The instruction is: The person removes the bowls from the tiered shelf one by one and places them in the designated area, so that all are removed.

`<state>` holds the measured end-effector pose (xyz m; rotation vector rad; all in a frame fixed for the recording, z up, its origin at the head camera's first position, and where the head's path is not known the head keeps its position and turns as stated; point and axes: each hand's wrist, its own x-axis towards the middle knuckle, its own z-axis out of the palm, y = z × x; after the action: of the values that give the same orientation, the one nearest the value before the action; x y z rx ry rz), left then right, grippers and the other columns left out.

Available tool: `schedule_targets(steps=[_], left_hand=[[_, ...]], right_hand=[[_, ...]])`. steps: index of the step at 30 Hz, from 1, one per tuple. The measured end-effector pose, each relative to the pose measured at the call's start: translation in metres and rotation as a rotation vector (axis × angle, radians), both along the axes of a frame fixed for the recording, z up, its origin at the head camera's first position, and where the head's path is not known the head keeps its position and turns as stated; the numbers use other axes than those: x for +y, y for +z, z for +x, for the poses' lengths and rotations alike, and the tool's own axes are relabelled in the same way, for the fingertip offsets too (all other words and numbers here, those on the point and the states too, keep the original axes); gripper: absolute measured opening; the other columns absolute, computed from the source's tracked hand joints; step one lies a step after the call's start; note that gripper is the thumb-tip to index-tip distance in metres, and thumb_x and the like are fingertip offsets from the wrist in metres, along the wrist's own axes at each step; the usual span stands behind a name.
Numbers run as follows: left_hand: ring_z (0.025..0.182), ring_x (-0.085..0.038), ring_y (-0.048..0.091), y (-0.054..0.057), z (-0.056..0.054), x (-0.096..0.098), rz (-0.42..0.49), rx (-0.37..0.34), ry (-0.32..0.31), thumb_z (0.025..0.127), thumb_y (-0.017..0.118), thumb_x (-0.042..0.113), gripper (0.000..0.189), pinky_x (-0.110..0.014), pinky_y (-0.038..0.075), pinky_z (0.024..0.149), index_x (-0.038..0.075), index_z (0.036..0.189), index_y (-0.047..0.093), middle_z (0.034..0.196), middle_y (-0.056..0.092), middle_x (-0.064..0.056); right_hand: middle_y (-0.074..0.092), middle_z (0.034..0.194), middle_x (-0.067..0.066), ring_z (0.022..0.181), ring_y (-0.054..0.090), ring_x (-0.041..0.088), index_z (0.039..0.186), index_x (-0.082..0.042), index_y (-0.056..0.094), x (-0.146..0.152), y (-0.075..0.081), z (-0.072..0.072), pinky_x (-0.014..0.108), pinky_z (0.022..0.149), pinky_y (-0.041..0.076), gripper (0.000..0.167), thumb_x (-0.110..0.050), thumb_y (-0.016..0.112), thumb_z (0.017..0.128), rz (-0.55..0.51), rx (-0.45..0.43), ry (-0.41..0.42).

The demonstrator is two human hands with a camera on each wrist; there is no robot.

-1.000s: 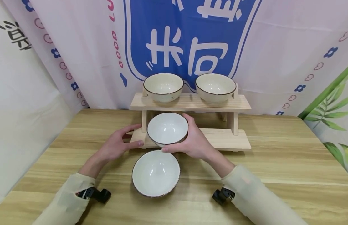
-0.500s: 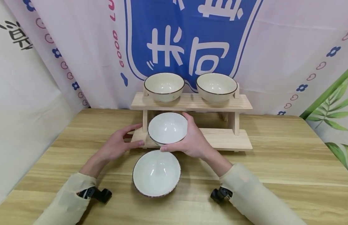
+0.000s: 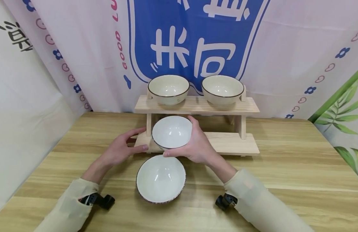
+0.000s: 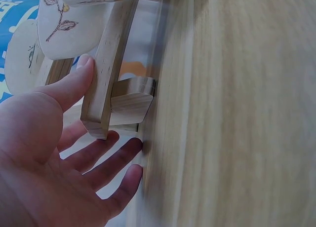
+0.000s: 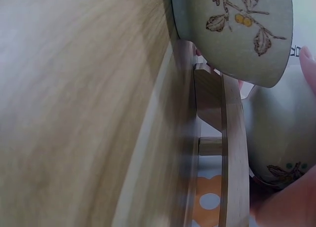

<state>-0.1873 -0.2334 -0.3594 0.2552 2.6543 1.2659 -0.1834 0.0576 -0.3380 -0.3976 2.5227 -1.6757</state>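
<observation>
A two-tier wooden stand [image 3: 228,141] has a white bowl [image 3: 170,130] at the left of its lower shelf. My right hand [image 3: 200,146] holds this bowl by its right side, thumb along the front rim. In the right wrist view, the held bowl [image 5: 281,118] sits over the shelf plank, part of it behind my fingers. My left hand [image 3: 118,148] grips the shelf's left end; in the left wrist view, the thumb lies against the plank [image 4: 106,69] and the fingers curl past its end. Just in front of the stand, another dark-rimmed bowl [image 3: 161,180] rests on the table.
Two cream bowls with dark rims, one left [image 3: 168,90] and one right [image 3: 222,90], stand on the upper shelf [image 3: 193,104]. Behind the wooden table [image 3: 283,180] hangs a printed curtain [image 3: 283,58]. Brown twig motifs decorate the front bowl's outside [image 5: 242,29].
My right hand and forearm have shifted slightly left, the thumb sliding along the bowl's front rim. The bowls, the stand and my left hand keep their places.
</observation>
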Motion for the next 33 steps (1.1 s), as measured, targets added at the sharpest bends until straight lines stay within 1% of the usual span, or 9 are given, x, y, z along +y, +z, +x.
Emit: schedule_targets(steps=[8,15,21,27,33], left_hand=[[0.143,-0.045,0.052,-0.001,0.000,0.000,0.006,-0.005,0.002,0.098,0.077,0.044,0.082,-0.055,0.051,0.109,0.020,0.166,0.039,0.166,0.041,-0.021],[0.142,-0.045,0.053,-0.001,0.000,-0.001,0.013,-0.006,0.001,0.098,0.077,0.042,0.081,-0.054,0.051,0.108,0.020,0.165,0.039,0.165,0.043,-0.021],[0.143,-0.044,0.052,-0.001,0.000,-0.001,0.016,-0.005,-0.002,0.098,0.077,0.042,0.080,-0.052,0.050,0.107,0.020,0.165,0.039,0.164,0.043,-0.021],[0.143,-0.044,0.051,0.000,-0.001,-0.001,0.013,-0.003,-0.003,0.098,0.077,0.042,0.080,-0.054,0.049,0.109,0.020,0.165,0.040,0.166,0.042,-0.020],[0.143,-0.044,0.051,0.000,0.000,-0.001,0.011,0.000,-0.003,0.098,0.078,0.041,0.081,-0.055,0.048,0.111,0.020,0.165,0.040,0.165,0.042,-0.021]], right_hand=[[0.050,0.150,0.011,0.130,0.062,0.031,0.166,-0.014,0.019,-0.001,-0.001,0.001,0.049,0.111,0.051,0.135,-0.033,0.104,0.063,-0.004,0.035,-0.014],[0.050,0.150,0.011,0.129,0.062,0.031,0.165,-0.015,0.021,0.002,-0.001,0.002,0.049,0.109,0.053,0.133,-0.034,0.104,0.063,0.003,0.028,-0.025],[0.050,0.151,0.011,0.130,0.061,0.032,0.166,-0.016,0.022,0.008,0.002,0.006,0.050,0.108,0.052,0.133,-0.038,0.103,0.062,0.040,0.026,-0.030],[0.050,0.152,0.013,0.130,0.062,0.033,0.166,-0.015,0.022,0.014,0.004,0.010,0.050,0.111,0.051,0.134,-0.032,0.104,0.062,0.026,0.016,-0.025],[0.048,0.154,0.012,0.129,0.063,0.033,0.166,-0.016,0.022,0.021,0.007,0.016,0.049,0.110,0.053,0.132,-0.029,0.103,0.063,-0.004,0.006,-0.005]])
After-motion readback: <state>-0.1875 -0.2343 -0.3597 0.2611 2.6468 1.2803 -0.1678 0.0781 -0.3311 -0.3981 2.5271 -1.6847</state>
